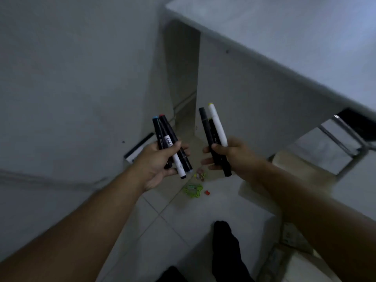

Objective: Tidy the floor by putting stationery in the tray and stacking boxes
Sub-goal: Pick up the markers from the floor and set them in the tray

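Gripped above loose clips on the floor, left bunch of markers in the left hand, right bunch in the right hand, likely gathered to save trips.

The room is dim, with a cold blue-grey cast over everything. The brightest patch is a pale bluish glow on the table top at the upper right, and the floor tiles below me catch a little light. The markers that my left hand and right hand grip are sharpest. The coloured clips on the floor are smeared, the table's edge is soft, and my forearms stretch wide toward the corners.
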The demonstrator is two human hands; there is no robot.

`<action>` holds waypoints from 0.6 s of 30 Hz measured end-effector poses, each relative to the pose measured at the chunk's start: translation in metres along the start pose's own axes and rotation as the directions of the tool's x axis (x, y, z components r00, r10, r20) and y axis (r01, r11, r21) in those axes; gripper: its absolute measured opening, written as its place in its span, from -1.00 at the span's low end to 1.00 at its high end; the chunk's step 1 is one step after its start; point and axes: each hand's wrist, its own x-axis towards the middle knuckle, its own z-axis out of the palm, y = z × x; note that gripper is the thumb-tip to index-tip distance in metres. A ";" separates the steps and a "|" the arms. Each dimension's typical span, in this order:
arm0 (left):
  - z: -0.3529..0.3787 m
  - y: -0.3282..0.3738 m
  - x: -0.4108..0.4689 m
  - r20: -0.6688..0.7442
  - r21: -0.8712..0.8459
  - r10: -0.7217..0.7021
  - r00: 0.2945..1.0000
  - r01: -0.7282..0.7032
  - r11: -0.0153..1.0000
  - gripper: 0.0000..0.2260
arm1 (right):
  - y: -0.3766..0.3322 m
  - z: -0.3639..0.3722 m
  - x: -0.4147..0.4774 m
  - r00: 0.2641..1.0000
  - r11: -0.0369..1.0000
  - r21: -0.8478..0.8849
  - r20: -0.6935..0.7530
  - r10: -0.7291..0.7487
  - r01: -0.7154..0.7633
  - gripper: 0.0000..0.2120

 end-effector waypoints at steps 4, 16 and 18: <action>0.019 0.074 -0.085 -0.043 0.018 0.034 0.998 -0.033 0.999 -0.77 | -0.086 0.015 -0.082 0.998 0.995 0.096 -0.053 -0.020 0.025 -0.77; 0.066 0.202 -0.234 0.103 -0.046 0.156 0.982 -0.152 0.987 -0.77 | -0.220 0.052 -0.232 0.962 0.936 0.249 -0.176 -0.207 0.247 -0.87; 0.072 0.208 -0.239 0.150 -0.071 0.170 0.974 -0.161 0.984 -0.81 | -0.224 0.051 -0.239 0.959 0.933 0.251 -0.184 -0.217 0.260 -0.86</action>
